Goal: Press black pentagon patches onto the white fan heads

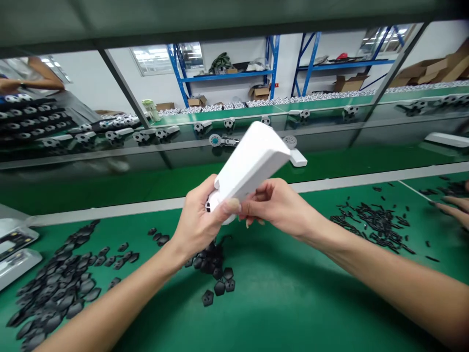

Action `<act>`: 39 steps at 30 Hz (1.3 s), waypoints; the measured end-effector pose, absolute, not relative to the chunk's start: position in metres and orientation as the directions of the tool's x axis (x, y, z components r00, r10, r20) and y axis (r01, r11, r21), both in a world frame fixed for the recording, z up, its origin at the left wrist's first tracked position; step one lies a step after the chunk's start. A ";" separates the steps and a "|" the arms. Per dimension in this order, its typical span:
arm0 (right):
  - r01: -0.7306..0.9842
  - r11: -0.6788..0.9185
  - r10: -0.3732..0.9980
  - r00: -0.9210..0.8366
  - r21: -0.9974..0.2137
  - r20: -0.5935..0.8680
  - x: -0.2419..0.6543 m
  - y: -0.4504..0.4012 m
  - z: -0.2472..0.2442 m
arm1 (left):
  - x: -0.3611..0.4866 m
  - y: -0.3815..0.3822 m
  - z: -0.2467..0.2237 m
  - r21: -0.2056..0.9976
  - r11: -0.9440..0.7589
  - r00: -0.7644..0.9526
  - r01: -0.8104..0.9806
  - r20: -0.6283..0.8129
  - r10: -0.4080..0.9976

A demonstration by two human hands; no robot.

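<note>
My left hand point(200, 215) is wrapped round the lower end of a white plastic housing point(249, 159), which tilts up and to the right above the bench. A little black-and-white patterning shows at the gripped end. My right hand point(273, 200) has its thumb and index finger pinched together at the underside of the housing, near my left thumb. What those fingertips hold, if anything, is hidden. Below my hands lies a small heap of black pentagon pieces point(210, 259), with a few loose ones in front of it.
Many black pentagon pieces point(62, 283) spread over the left of the green bench point(278, 303). Small black strips point(381, 222) lie at right, near another person's hand point(456, 208). White housings point(18, 266) sit at far left. Beyond, a conveyor point(164, 171) carries football-patterned parts.
</note>
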State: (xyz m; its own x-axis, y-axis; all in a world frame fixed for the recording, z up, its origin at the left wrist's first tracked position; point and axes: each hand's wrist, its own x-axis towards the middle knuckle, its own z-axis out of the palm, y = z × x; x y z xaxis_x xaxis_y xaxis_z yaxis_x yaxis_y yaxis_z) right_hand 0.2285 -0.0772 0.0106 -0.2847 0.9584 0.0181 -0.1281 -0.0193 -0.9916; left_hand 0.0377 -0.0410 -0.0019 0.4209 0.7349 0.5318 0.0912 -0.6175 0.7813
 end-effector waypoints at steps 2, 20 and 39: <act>-0.114 -0.043 0.959 -0.285 -0.993 -0.009 0.225 -0.080 0.008 | 0.039 -0.044 -0.002 0.740 -0.668 0.410 0.080 0.586 0.699; 0.004 0.272 0.953 -0.144 -0.962 0.268 0.210 -0.098 -0.007 | 0.043 -0.055 0.007 0.761 -0.648 0.379 0.027 0.592 0.711; 0.764 0.277 0.859 -0.469 -0.583 -0.207 0.206 -0.104 -0.031 | 0.028 -0.001 0.003 0.975 -0.185 0.235 -0.126 0.211 0.949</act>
State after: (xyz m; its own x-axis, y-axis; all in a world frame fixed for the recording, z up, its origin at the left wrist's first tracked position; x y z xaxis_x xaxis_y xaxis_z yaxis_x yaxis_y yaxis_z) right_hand 0.2064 -0.1042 -0.0305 -0.4687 0.8588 -0.2067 0.7642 0.2768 -0.5826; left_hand 0.0277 -0.0007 0.0028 0.2351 0.9488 0.2110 -0.1261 -0.1854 0.9745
